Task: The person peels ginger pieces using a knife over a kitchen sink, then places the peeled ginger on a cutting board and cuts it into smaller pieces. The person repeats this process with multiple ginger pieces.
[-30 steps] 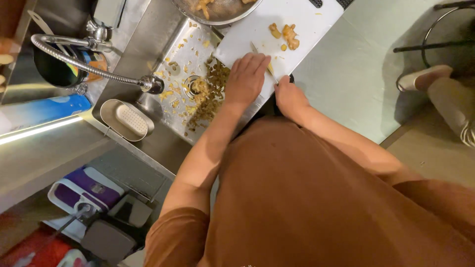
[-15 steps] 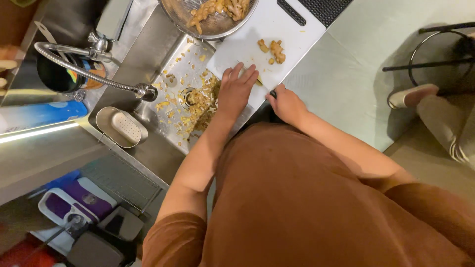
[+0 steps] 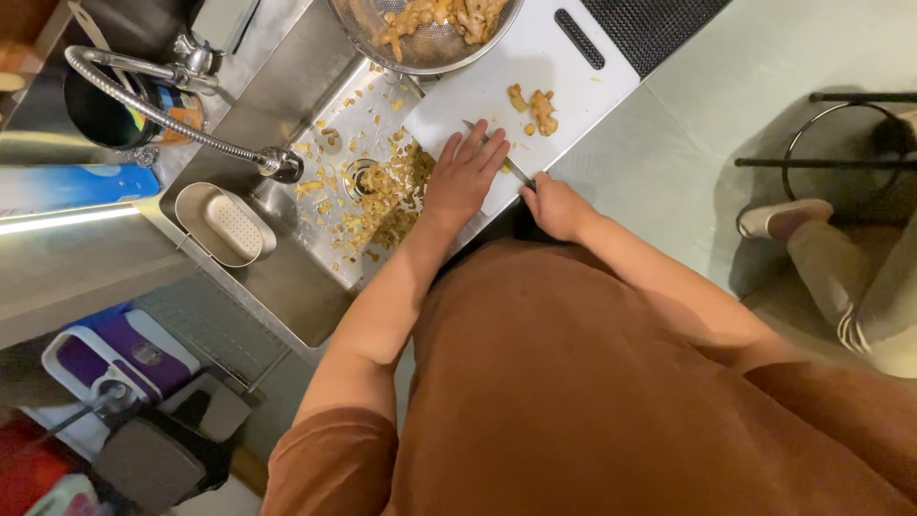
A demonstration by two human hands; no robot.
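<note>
White cutting board (image 3: 535, 86) by sink: left hand (image 3: 463, 177) flat, open; right hand (image 3: 559, 205) gripping knife (image 3: 497, 153) btwn hands.

Steel sink (image 3: 287, 287) w/ peel scraps (image 3: 392, 196) round drain. Flexible faucet (image 3: 172, 115) curves over basin. Oval metal dish (image 3: 224, 225) at sink's left edge. Metal colander (image 3: 420, 33) w/ ginger roots sits at top, partly over basin. Black mat (image 3: 659, 24) top right. Black wire stool (image 3: 841, 143) on floor, other person's shoe (image 3: 783, 218) just beside. Purple-white box (image 3: 115, 358) lower left.
</note>
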